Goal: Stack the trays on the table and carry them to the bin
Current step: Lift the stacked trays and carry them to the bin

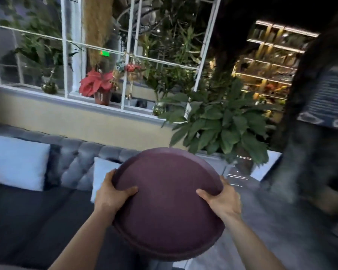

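A stack of round maroon trays (167,203) is held in the air in front of me, low in the middle of the view. Layered rims show along its lower edge. My left hand (111,193) grips the left rim with the thumb lying on the top tray. My right hand (220,201) grips the right rim the same way. No bin and no table can be seen.
A grey tufted sofa (70,162) with white cushions (18,162) runs along the left below a white-framed window. A large leafy plant (222,121) stands ahead on the right. A blurred dark figure or post (310,133) fills the far right. Grey floor (261,221) lies on the right.
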Demonstrator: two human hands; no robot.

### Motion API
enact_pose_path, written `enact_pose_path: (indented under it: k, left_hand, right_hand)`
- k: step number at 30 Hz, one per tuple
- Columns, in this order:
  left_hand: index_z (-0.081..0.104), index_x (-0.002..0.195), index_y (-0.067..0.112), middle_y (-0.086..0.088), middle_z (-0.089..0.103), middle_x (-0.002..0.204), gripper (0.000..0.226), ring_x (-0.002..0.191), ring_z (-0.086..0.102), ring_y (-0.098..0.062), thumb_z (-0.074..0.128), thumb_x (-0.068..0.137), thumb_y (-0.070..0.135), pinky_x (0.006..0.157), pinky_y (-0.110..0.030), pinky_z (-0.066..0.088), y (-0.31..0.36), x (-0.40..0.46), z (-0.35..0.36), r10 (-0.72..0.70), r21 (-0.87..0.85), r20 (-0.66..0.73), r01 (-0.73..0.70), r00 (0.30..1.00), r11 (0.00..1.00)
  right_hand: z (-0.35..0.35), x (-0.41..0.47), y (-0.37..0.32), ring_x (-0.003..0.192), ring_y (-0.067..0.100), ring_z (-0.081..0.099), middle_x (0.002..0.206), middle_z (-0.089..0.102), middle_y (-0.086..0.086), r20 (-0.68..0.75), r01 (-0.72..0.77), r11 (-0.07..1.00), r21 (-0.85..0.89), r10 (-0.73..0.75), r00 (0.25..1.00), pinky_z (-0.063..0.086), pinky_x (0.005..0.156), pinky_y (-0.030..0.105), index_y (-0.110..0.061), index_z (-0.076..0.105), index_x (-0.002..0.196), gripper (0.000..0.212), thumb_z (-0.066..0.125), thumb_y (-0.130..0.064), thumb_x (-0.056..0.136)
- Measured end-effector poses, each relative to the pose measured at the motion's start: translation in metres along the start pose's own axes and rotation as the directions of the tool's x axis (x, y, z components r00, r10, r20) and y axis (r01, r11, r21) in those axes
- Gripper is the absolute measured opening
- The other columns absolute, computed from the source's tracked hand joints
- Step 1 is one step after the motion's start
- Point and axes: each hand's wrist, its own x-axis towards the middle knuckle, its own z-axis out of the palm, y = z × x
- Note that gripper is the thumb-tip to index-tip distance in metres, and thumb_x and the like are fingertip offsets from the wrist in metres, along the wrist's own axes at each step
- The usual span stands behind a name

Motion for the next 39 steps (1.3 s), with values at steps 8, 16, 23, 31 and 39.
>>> enact_pose_path:
  k: [8, 16, 23, 31, 39]
  left_hand:
    - [0.044, 0.148, 0.027, -0.004, 0.061, 0.137, 0.101, 0.126, 0.057, -0.032, 0.092, 0.059, 0.034, 0.106, -0.044, 0.044, 0.046, -0.050, 0.173, 0.103, -0.010, 0.382, -0.107, 0.918, 0.994]
    - [0.054, 0.126, 0.042, 0.008, 0.070, 0.104, 0.089, 0.099, 0.068, -0.023, 0.095, 0.049, 0.027, 0.091, -0.038, 0.053, 0.095, -0.183, 0.355, 0.183, -0.107, 0.650, -0.150, 0.738, 0.983]
    - [0.054, 0.134, 0.033, 0.009, 0.070, 0.104, 0.095, 0.098, 0.068, -0.022, 0.097, 0.049, 0.025, 0.093, -0.043, 0.053, 0.123, -0.341, 0.479, 0.274, -0.196, 0.809, -0.200, 0.521, 0.960]
    - [0.047, 0.142, 0.036, 0.003, 0.067, 0.121, 0.101, 0.106, 0.064, -0.026, 0.095, 0.052, 0.033, 0.094, -0.045, 0.053, 0.123, -0.509, 0.545, 0.274, -0.205, 0.928, -0.268, 0.253, 0.941]
    - [0.044, 0.143, 0.037, 0.002, 0.065, 0.127, 0.105, 0.106, 0.064, -0.026, 0.094, 0.050, 0.035, 0.094, -0.045, 0.054, 0.111, -0.600, 0.590, 0.255, -0.214, 0.962, -0.314, 0.097, 0.925]
  right_hand:
    - [-0.123, -0.017, 0.145, 0.123, 0.031, 0.056, 0.127, 0.065, 0.004, -0.255, -0.275, 0.961, 0.011, 0.269, 0.929, 0.050, 0.099, 0.043, -0.034, 0.045, 0.140, 0.102, 0.077, -0.071, 0.051]
    - [-0.275, -0.075, 0.289, 0.127, 0.030, 0.053, 0.135, 0.059, 0.008, -0.496, -0.491, 0.867, 0.084, 0.463, 0.734, 0.045, 0.105, 0.042, -0.026, 0.035, 0.149, 0.110, 0.078, -0.068, 0.056]
    - [-0.393, -0.168, 0.393, 0.120, 0.030, 0.058, 0.126, 0.064, 0.005, -0.652, -0.625, 0.767, 0.146, 0.550, 0.522, 0.048, 0.098, 0.040, -0.029, 0.041, 0.144, 0.102, 0.076, -0.068, 0.057]
    - [-0.466, -0.292, 0.468, 0.113, 0.031, 0.061, 0.116, 0.068, 0.004, -0.739, -0.732, 0.622, 0.278, 0.625, 0.250, 0.049, 0.093, 0.039, -0.033, 0.049, 0.134, 0.091, 0.074, -0.068, 0.054]
    - [-0.490, -0.353, 0.517, 0.115, 0.031, 0.060, 0.121, 0.064, 0.005, -0.739, -0.748, 0.531, 0.399, 0.668, 0.081, 0.048, 0.095, 0.040, -0.033, 0.050, 0.132, 0.085, 0.078, -0.061, 0.058]
